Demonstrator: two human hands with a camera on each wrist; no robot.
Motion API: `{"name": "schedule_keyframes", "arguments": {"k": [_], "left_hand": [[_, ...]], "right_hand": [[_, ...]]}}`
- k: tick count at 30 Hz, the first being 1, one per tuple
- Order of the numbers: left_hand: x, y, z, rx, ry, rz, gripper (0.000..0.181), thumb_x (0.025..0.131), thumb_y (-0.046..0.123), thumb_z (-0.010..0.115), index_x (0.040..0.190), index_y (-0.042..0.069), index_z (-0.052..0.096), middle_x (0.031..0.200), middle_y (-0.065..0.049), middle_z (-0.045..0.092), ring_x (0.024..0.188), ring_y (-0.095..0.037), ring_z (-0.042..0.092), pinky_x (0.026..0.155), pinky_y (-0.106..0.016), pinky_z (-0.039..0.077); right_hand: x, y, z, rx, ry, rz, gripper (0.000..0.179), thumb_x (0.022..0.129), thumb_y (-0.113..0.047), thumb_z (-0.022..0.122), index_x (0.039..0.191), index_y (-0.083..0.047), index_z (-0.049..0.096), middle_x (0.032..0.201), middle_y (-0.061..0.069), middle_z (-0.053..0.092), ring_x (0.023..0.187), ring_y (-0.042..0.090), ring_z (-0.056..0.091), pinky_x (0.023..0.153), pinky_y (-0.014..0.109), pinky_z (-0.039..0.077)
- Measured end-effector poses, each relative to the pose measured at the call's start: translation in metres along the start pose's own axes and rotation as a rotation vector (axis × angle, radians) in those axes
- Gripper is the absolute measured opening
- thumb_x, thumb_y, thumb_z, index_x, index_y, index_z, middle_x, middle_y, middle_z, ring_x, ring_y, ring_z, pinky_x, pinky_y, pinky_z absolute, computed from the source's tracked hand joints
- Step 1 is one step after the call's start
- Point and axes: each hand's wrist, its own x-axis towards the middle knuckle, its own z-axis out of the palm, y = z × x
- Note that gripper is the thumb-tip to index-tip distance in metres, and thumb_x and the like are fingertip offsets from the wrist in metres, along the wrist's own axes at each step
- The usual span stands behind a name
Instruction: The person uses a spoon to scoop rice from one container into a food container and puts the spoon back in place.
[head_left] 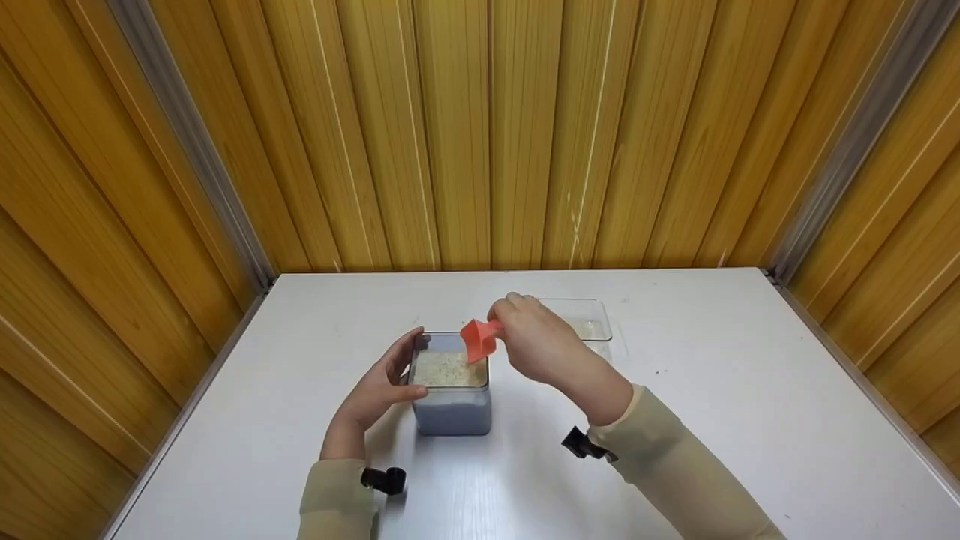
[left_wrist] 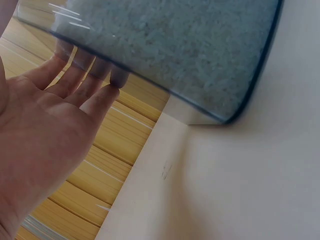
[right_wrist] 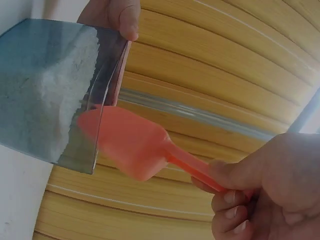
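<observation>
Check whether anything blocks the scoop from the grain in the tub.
Nothing visible does. The scoop reaches into the open tub; the left hand grips the left side, out of its path. Contact with the grain is unclear.

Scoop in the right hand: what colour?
Coral red all over; the scoop shows best in the right wrist view.

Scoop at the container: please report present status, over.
Left hand holds rice container. Right hand grips coral-red scoop, tip inside container's rim. No obstruction visible.
</observation>
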Motion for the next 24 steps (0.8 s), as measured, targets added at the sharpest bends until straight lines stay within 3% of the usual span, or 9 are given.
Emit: {"name": "schedule_keyframes", "arguments": {"k": [3,10,15,20,24], "left_hand": [[-0.001,0.000,0.000,0.008,0.006,-0.002,0.109,0.078,0.019,0.090,0.164,0.021,0.023,0.174,-0.007,0.016,0.163,-0.029,0.007,0.131,-0.050,0.013],[-0.001,0.001,0.000,0.015,-0.001,0.011,0.108,0.079,0.017,0.089,0.164,0.020,0.023,0.174,-0.008,0.016,0.163,-0.029,0.008,0.131,-0.051,0.012],[0.000,0.000,-0.002,0.015,-0.001,0.014,0.108,0.079,0.017,0.088,0.165,0.019,0.023,0.174,-0.009,0.016,0.163,-0.029,0.008,0.131,-0.052,0.013],[0.000,0.000,-0.001,0.014,0.005,0.003,0.108,0.078,0.016,0.089,0.164,0.020,0.024,0.174,-0.007,0.015,0.163,-0.029,0.007,0.132,-0.050,0.010],[0.000,0.000,-0.001,0.009,0.008,-0.002,0.108,0.078,0.016,0.089,0.164,0.021,0.024,0.174,-0.007,0.015,0.163,-0.028,0.007,0.132,-0.049,0.009]], "right_hand": [[0.009,-0.017,-0.003,-0.119,-0.059,-0.023,0.019,0.082,0.009,0.075,0.098,0.004,0.066,0.089,0.016,0.064,0.082,0.034,0.062,0.074,0.044,0.058],[0.026,-0.045,-0.004,-0.284,-0.196,0.049,0.043,0.071,-0.020,0.095,0.098,0.001,0.069,0.092,0.014,0.067,0.087,0.033,0.065,0.071,0.044,0.063],[0.034,-0.046,0.002,-0.236,-0.298,0.114,0.036,0.074,-0.019,0.091,0.097,0.000,0.072,0.096,0.017,0.069,0.091,0.036,0.066,0.077,0.047,0.062],[0.033,-0.030,0.011,-0.151,-0.288,0.092,0.006,0.085,0.000,0.072,0.089,0.002,0.070,0.088,0.019,0.069,0.083,0.036,0.068,0.074,0.047,0.060],[0.029,-0.013,0.019,-0.013,-0.296,0.138,0.006,0.090,0.003,0.066,0.094,0.005,0.070,0.091,0.020,0.070,0.089,0.036,0.067,0.082,0.048,0.058]]}}
